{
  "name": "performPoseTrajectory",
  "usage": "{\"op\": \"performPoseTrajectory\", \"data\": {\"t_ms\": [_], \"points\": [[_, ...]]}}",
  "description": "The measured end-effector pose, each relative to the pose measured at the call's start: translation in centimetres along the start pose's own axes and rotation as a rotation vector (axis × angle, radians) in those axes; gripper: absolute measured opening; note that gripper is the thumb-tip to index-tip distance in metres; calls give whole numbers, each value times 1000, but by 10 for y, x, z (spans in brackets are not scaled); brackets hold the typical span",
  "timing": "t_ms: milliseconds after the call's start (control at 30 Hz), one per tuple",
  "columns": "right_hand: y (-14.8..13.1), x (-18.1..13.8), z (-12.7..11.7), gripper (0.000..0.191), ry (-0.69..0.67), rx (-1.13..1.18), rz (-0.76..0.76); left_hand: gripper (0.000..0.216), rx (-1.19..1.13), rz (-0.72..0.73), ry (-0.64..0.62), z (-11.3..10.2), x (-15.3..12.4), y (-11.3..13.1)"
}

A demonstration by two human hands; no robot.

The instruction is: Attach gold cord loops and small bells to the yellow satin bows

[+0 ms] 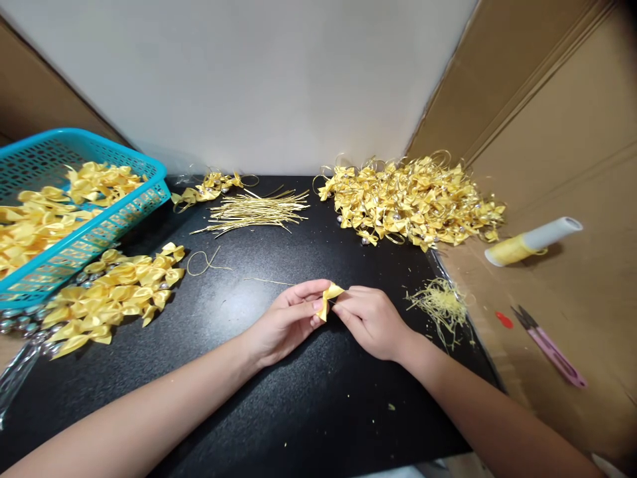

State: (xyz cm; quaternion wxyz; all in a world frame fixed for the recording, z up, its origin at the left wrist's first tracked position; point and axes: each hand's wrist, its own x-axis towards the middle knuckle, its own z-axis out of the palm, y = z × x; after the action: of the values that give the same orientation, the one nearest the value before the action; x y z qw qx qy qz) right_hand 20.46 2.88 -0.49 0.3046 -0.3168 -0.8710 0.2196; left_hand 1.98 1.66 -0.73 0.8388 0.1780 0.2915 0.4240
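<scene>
Both hands meet over the middle of a black tabletop (279, 411). My left hand (288, 322) and my right hand (371, 322) pinch a small yellow ribbon bow (328, 297) between their fingertips. A thin gold cord (269, 281) trails left from the bow along the table. Left of my hands lies a loose heap of plain yellow bows (114, 292). A bundle of cut gold cords (253, 211) lies farther back.
A teal basket (94, 236) of yellow bows stands at the left. A big pile of finished bows with cord loops (413, 199) lies at the back right. Thread scraps (440, 307), a yellow thread spool (530, 242) and pink snips (550, 348) sit at the right on cardboard.
</scene>
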Motion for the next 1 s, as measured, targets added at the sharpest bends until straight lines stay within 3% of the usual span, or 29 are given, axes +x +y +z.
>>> {"op": "performPoseTrajectory", "data": {"t_ms": [267,833,1000], "points": [[1,-1,2,35,-23,-3,8,28,19,-15,3,0,0,0],[1,0,9,32,79,167,-37,26,57,9,-32,1,1,-3],[1,2,1,26,59,134,52,26,98,54,10,-1,1,-3]]}}
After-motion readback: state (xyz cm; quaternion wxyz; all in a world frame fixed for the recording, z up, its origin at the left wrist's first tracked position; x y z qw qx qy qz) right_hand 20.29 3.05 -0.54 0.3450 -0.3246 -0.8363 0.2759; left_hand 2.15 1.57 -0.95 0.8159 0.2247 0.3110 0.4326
